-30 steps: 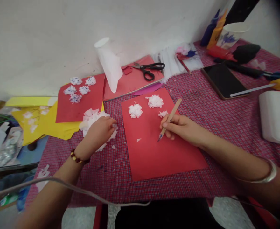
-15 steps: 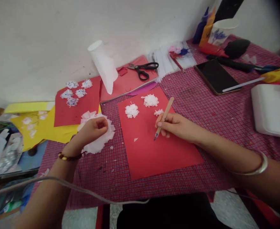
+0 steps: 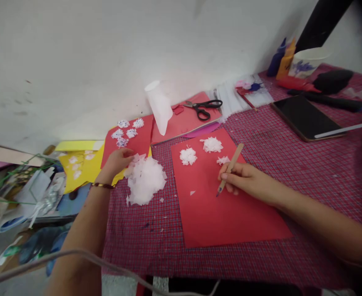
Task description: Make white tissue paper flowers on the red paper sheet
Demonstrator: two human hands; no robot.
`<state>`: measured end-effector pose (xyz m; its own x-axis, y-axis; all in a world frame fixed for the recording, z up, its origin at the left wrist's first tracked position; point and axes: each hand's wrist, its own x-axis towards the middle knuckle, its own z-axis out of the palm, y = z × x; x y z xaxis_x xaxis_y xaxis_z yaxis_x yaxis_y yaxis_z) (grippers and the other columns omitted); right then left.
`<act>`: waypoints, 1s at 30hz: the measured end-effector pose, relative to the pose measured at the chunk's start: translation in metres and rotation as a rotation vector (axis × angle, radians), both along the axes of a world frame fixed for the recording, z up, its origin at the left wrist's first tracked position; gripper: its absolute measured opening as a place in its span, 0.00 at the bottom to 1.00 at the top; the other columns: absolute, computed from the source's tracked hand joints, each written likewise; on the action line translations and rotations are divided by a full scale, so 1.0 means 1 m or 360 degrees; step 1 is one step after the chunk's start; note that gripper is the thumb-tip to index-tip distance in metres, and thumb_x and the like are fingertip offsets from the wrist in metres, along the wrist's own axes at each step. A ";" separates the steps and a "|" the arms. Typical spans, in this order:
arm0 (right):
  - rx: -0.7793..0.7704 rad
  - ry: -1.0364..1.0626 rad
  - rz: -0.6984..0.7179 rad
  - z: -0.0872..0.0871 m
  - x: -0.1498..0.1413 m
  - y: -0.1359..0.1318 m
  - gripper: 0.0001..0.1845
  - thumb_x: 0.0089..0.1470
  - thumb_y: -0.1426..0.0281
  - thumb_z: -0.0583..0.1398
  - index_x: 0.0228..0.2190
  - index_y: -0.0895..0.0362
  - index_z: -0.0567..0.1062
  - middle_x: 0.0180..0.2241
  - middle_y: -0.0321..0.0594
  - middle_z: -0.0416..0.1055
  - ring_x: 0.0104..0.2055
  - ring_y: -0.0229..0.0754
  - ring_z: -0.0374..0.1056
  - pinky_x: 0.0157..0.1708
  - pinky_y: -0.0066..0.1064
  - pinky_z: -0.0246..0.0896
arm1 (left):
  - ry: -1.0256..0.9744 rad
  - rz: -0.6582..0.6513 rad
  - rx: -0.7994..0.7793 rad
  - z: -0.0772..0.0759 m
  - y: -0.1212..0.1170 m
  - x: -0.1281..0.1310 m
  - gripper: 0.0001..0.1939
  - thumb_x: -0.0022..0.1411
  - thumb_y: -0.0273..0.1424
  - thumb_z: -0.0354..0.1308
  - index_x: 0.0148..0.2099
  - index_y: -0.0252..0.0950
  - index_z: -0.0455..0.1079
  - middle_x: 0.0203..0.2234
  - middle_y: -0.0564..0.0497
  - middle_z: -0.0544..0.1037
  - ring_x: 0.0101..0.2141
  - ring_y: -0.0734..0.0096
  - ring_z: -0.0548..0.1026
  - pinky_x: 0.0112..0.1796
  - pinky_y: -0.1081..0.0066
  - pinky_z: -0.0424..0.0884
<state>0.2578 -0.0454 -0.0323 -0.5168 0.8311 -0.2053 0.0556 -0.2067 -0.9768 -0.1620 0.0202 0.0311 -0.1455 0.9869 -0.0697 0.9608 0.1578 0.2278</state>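
My right hand [image 3: 242,179] is closed round a wooden craft stick [image 3: 234,159], tilted, its blue-stained tip just over a red paper sheet [image 3: 230,222]. White crumpled tissue tufts [image 3: 212,144] sit on the upper part of that sheet, the one nearest my hand smaller than the others. A small white scrap [image 3: 192,193] lies lower on it. My left hand [image 3: 117,162] is at the upper left edge of a heap of white tissue paper pieces [image 3: 147,181]. Its fingers are bent together; what they pinch, if anything, I cannot make out.
Behind are another red sheet [image 3: 145,129] with blue-specked tufts, a white paper roll [image 3: 161,109] and black-handled scissors [image 3: 203,110]. To the right lie a phone [image 3: 304,117], glue-type bottles [image 3: 286,61] and a paper cup [image 3: 306,63]. A cable [image 3: 85,255] crosses the front.
My left hand has gone from above the tissue heap to its far left edge, uncovering the heap. My right hand keeps the stick in nearly the same place over the sheet. The view has shifted.
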 end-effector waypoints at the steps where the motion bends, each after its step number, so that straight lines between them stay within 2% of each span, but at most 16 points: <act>1: -0.0003 -0.0006 0.0002 0.000 0.000 0.000 0.14 0.53 0.56 0.62 0.28 0.54 0.71 0.19 0.34 0.68 0.20 0.36 0.62 0.23 0.30 0.57 | 0.0021 -0.0013 -0.0007 -0.006 0.004 0.000 0.18 0.52 0.36 0.58 0.44 0.33 0.74 0.40 0.44 0.81 0.39 0.59 0.77 0.39 0.65 0.72; 3: -0.0007 -0.0020 0.0002 0.000 0.000 0.000 0.15 0.53 0.56 0.62 0.28 0.55 0.70 0.19 0.34 0.68 0.20 0.35 0.62 0.23 0.30 0.57 | 0.0071 -0.0034 -0.0027 -0.014 0.010 0.000 0.16 0.50 0.35 0.59 0.41 0.34 0.74 0.39 0.44 0.80 0.41 0.56 0.76 0.40 0.64 0.71; 4: -0.0007 -0.0024 0.0001 0.000 -0.001 0.000 0.15 0.53 0.56 0.62 0.28 0.55 0.70 0.19 0.34 0.67 0.20 0.35 0.62 0.23 0.30 0.57 | 0.0095 -0.0035 -0.0046 -0.017 0.012 0.001 0.13 0.49 0.34 0.59 0.37 0.35 0.74 0.36 0.44 0.80 0.39 0.56 0.76 0.39 0.64 0.71; 6: -0.0004 -0.0027 -0.0001 -0.001 -0.001 0.000 0.15 0.54 0.56 0.61 0.29 0.55 0.71 0.19 0.34 0.68 0.20 0.35 0.62 0.23 0.29 0.57 | 0.0128 -0.0016 -0.0087 -0.018 0.014 0.001 0.06 0.47 0.33 0.58 0.28 0.36 0.72 0.27 0.47 0.78 0.34 0.57 0.76 0.35 0.64 0.70; 8: 0.0003 -0.0023 -0.0003 -0.002 -0.001 0.000 0.15 0.54 0.56 0.61 0.29 0.56 0.71 0.20 0.34 0.68 0.21 0.35 0.62 0.23 0.29 0.57 | 0.0140 0.0017 -0.0093 -0.015 0.013 0.001 0.04 0.47 0.32 0.56 0.25 0.36 0.69 0.22 0.49 0.75 0.29 0.60 0.74 0.30 0.66 0.68; 13: 0.0002 -0.0008 -0.0009 -0.001 0.000 0.000 0.16 0.53 0.56 0.62 0.27 0.56 0.71 0.20 0.35 0.69 0.21 0.35 0.63 0.23 0.29 0.59 | 0.0134 0.0085 0.0070 0.006 0.003 -0.001 0.06 0.52 0.33 0.53 0.30 0.37 0.66 0.24 0.52 0.73 0.28 0.66 0.72 0.29 0.69 0.66; 16: -0.0003 -0.0006 -0.0001 -0.001 0.000 0.000 0.15 0.53 0.56 0.62 0.28 0.55 0.71 0.19 0.34 0.68 0.20 0.35 0.62 0.23 0.30 0.58 | 0.0152 0.0068 0.0134 0.010 0.001 0.001 0.06 0.52 0.33 0.53 0.32 0.37 0.67 0.28 0.51 0.75 0.31 0.66 0.73 0.32 0.69 0.66; 18: -0.0002 -0.0008 0.0001 -0.002 0.000 0.000 0.14 0.53 0.56 0.62 0.28 0.54 0.71 0.19 0.34 0.68 0.20 0.35 0.62 0.23 0.30 0.58 | 0.0191 0.0057 0.0115 0.005 0.003 0.003 0.06 0.51 0.33 0.55 0.33 0.37 0.68 0.30 0.49 0.77 0.33 0.64 0.74 0.34 0.68 0.66; 21: 0.0000 -0.0024 -0.0002 -0.004 0.000 0.000 0.14 0.53 0.56 0.62 0.28 0.55 0.71 0.19 0.35 0.69 0.20 0.35 0.62 0.23 0.30 0.57 | 0.0251 0.0091 0.0061 -0.011 0.009 0.006 0.08 0.50 0.35 0.57 0.33 0.38 0.69 0.31 0.47 0.78 0.35 0.57 0.75 0.34 0.66 0.66; 25: 0.0002 -0.0042 -0.0009 -0.005 0.000 0.000 0.14 0.54 0.57 0.62 0.28 0.56 0.71 0.19 0.35 0.69 0.20 0.35 0.63 0.23 0.29 0.57 | 0.0232 0.0186 0.0019 -0.029 0.015 0.006 0.06 0.51 0.35 0.56 0.27 0.38 0.67 0.23 0.47 0.75 0.30 0.57 0.75 0.29 0.66 0.64; 28: -0.0001 -0.0014 -0.0001 -0.005 0.000 0.000 0.14 0.55 0.58 0.61 0.29 0.55 0.71 0.20 0.35 0.69 0.20 0.35 0.63 0.23 0.29 0.58 | 0.0194 0.0225 0.0061 -0.028 0.013 0.005 0.07 0.51 0.35 0.56 0.26 0.37 0.67 0.21 0.49 0.75 0.28 0.60 0.74 0.28 0.67 0.64; 30: -0.0006 0.0004 0.0002 -0.004 0.000 0.000 0.13 0.55 0.58 0.61 0.29 0.55 0.71 0.20 0.35 0.69 0.20 0.35 0.63 0.23 0.29 0.58 | 0.0171 0.0255 0.0144 -0.018 0.008 0.006 0.10 0.53 0.38 0.55 0.28 0.37 0.68 0.22 0.51 0.75 0.28 0.63 0.74 0.28 0.68 0.65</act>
<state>0.2579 -0.0452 -0.0368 -0.5186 0.8296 -0.2071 0.0531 -0.2105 -0.9762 -0.1560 0.0285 0.0133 -0.3027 0.9521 0.0425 0.9447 0.2939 0.1453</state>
